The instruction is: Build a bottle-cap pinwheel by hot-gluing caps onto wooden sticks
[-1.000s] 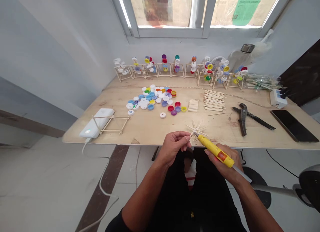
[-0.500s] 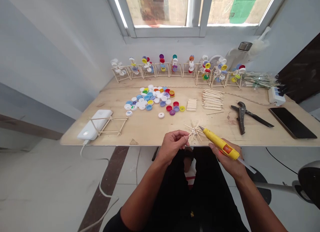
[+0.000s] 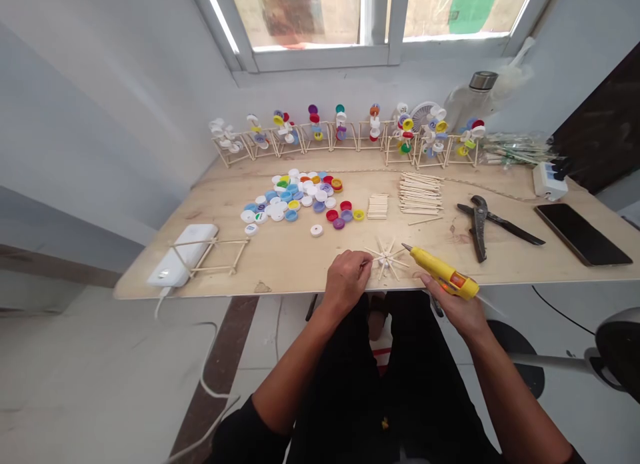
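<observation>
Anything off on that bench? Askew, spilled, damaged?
Mildly. The stick frame overlaps the white corded box in view, an awkward spot; whether they touch is unclear. One loose stick lies apart from the stick pile, and a dark blemish marks the table near its front edge. No spill visible.

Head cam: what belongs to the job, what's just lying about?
Likely the job:
glue gun, in right hand
stick star, at left hand
bottle caps
short sticks
long sticks
stick frame
hand tool, perhaps

Likely just lying about:
phone
power bank
bottle
fan
</observation>
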A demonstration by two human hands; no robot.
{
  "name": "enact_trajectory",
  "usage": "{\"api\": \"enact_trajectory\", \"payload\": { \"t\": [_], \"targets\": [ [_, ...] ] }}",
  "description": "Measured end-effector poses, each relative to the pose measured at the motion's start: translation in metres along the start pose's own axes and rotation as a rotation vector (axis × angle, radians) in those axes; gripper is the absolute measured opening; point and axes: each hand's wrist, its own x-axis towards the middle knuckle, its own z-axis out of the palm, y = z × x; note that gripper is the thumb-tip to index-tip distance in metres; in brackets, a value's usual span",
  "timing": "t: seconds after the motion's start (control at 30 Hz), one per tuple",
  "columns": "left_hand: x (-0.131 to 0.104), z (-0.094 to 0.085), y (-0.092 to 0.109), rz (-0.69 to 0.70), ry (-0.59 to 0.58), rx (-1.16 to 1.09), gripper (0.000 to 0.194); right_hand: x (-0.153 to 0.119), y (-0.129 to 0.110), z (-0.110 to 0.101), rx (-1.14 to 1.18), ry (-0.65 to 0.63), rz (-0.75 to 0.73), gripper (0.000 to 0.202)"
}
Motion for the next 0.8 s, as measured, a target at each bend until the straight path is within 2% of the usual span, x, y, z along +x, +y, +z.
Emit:
{"api": "enact_trajectory", "payload": {
  "t": [0.4, 0.8],
  "targets": [
    [-0.002, 0.010, -0.004, 0.061, 0.009, 0.089, 0.013, 0.000, 0.004, 0.002, 0.007, -0.030, -0.057, 0.037],
    [-0.003, 0.013, -0.006, 0.074, 0.004, 0.095, 0.014, 0.001, 0.002, 0.001, 0.017, -0.057, -0.044, 0.032]
  ]
}}
